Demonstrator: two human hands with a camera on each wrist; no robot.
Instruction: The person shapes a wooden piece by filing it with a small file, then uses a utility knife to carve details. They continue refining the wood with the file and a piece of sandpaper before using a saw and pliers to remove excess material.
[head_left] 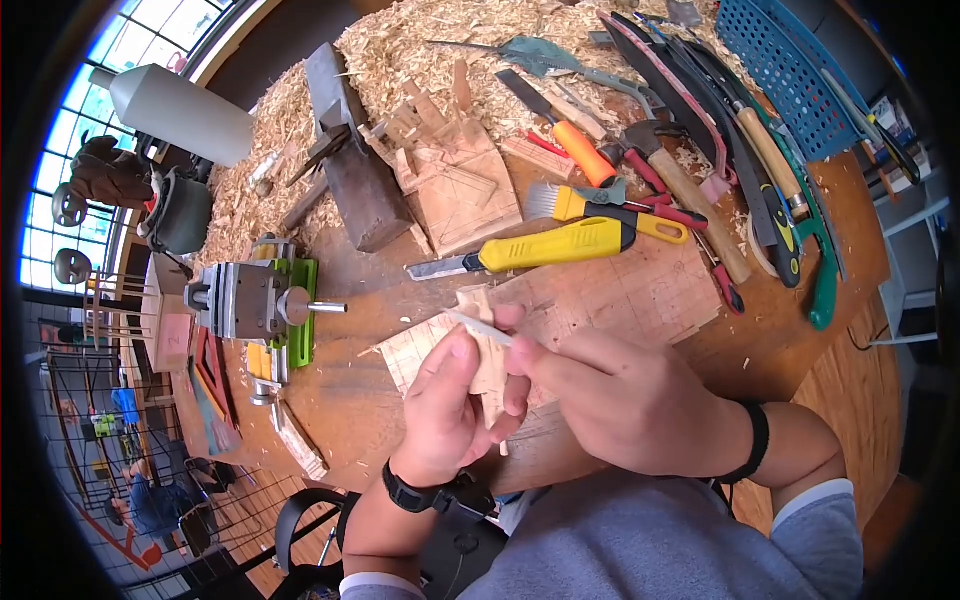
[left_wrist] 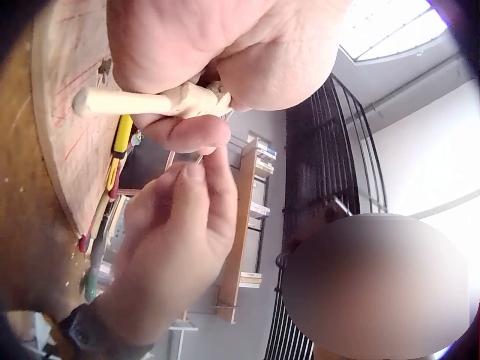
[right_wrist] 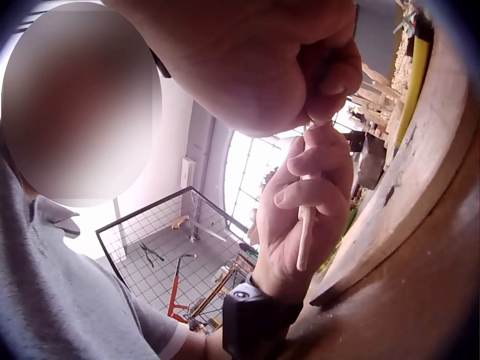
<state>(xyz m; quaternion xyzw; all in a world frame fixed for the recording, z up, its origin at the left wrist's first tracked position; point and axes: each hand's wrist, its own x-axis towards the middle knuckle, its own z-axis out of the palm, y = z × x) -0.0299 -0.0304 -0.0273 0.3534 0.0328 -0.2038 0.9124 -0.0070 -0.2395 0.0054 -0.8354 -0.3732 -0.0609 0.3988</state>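
Note:
My left hand [head_left: 441,408] holds a small carved piece of pale wood [head_left: 489,378] between thumb and fingers, above the bench. A slim rounded end of this wood [left_wrist: 120,102] sticks out past the palm in the left wrist view. Between thumb and fingers, my right hand [head_left: 640,405] pinches a thin, pale, flat strip [head_left: 480,326], laid across the upper part of the carved wood near the left thumb tip. I cannot tell what the strip is. In the right wrist view the curled right fingers hide most of it.
Under the hands lie flat wooden boards [head_left: 640,290] with pencil lines. Beyond them are a yellow utility knife [head_left: 550,247], a brush, a hammer [head_left: 700,210] and several saws and files. A small vise [head_left: 250,300] stands left. Wood shavings [head_left: 400,40] cover the back.

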